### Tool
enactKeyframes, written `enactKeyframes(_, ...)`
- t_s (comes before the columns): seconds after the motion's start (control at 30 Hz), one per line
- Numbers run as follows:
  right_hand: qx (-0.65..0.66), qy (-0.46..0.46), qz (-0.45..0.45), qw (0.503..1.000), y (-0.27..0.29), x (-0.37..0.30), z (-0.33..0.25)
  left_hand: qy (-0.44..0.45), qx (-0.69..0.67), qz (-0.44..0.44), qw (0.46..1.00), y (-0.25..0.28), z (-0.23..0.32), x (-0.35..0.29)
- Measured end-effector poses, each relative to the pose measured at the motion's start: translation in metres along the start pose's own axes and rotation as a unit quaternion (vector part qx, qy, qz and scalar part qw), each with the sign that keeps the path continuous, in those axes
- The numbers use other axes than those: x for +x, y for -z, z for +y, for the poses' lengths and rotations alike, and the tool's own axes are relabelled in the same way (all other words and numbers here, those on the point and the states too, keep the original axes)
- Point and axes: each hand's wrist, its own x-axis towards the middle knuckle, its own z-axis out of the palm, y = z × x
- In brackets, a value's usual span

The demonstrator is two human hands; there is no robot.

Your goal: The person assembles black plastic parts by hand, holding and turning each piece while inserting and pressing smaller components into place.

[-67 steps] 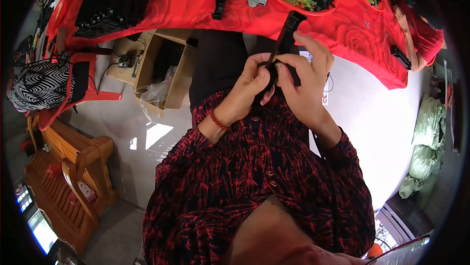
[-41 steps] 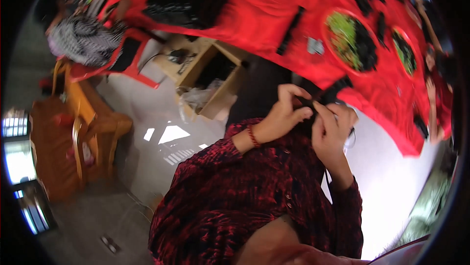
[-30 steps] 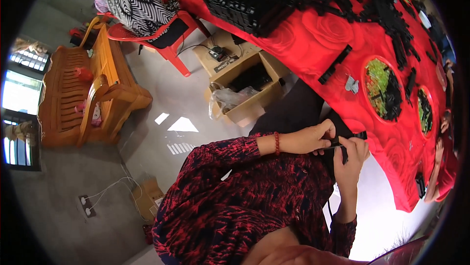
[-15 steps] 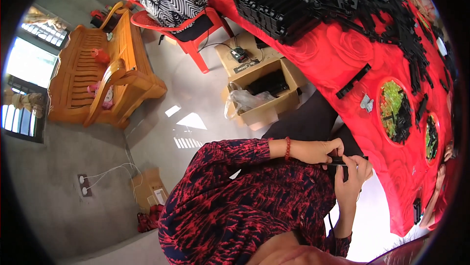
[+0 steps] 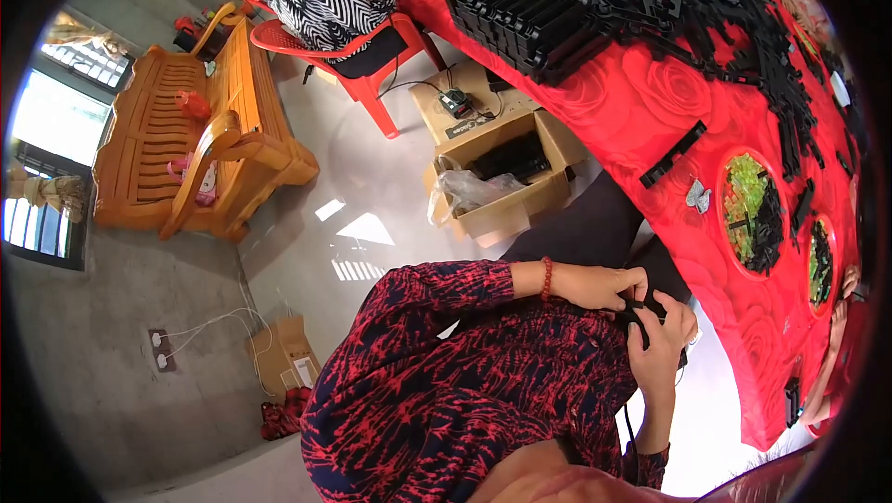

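Both hands are engaged on one black plastic part, located above the lap, just off the near edge of the tabletop with its red rose-print cloth. The left hand pinches the part between thumb and curled fingers. The right hand closes on it from the other side, thumb drawn in toward the fingers. The exact contact points are hidden by the fingers, and a dark edge beyond the right hand cannot be confirmed as the same part.

Assessment: the fingertips sit close together, which should favour fine control. Good practice, in the inspector's judgement, calls for one hand to anchor the body of the part while the other applies light, even pressure in line with it, without twisting. Lowering the fingers from the upper face would give a clearer sightline. Resting the wrists against the body or lap would steady the hold.

Surroundings: a single black strip lies near the table edge, beside a small grey item. A round red tray holds yellow-green and black pieces. A neat stack of black plastic parts adjoins a looser pile.
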Motion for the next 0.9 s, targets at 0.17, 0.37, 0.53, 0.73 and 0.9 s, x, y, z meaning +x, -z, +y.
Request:
enactKeyframes(0.17, -0.042, 0.073, -0.006, 0.996, 0.006, 0.006, -0.004, -0.037, 0.074, -0.006, 0.997, 0.001, 0.003, -0.002)
enactKeyframes(0.37, -0.021, 0.097, -0.003, 0.995, 0.007, 0.008, 0.000, 0.020, -0.010, -0.034, 0.999, 0.005, 0.010, 0.002)
enactKeyframes(0.53, 0.031, 0.087, -0.018, 0.996, 0.002, 0.002, 0.006, -0.007, 0.028, -0.025, 0.999, 0.003, 0.007, 0.001)
enactKeyframes(0.73, 0.015, 0.098, 0.004, 0.995, 0.002, 0.003, 0.002, 0.016, -0.001, -0.031, 0.999, 0.004, 0.007, 0.001)
enactKeyframes(0.9, -0.043, 0.116, 0.023, 0.992, 0.005, 0.009, 0.000, 0.044, -0.028, -0.019, 0.998, 0.007, 0.023, 0.001)
